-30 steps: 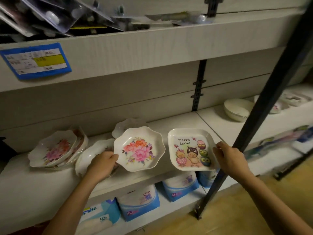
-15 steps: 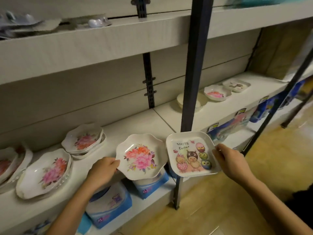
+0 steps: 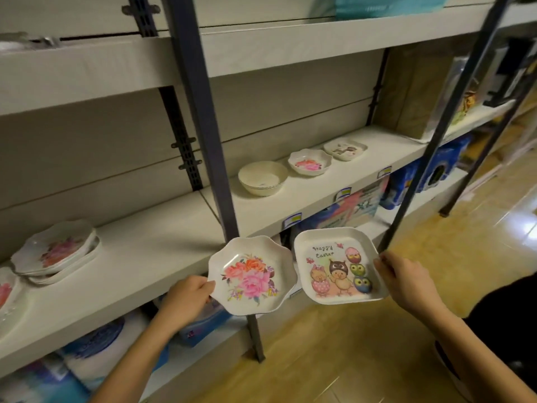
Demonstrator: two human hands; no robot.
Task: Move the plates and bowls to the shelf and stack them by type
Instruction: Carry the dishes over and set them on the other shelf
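Head view: two plates carried at the shelf front.

Our left hand (image 3: 186, 298) is clamped on the scalloped floral plate (image 3: 251, 276), our right hand (image 3: 406, 282) on the square Easter plate (image 3: 340, 267); both hang over the floor near the dark upright post (image 3: 215, 170). Edge-only holds risk a rim strike and a drop.

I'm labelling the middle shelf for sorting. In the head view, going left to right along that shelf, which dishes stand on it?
Stack of floral plates → plain cream bowl → small floral dish → square dish with a brownish print. The partly cropped dishes at the far left edge are left out.
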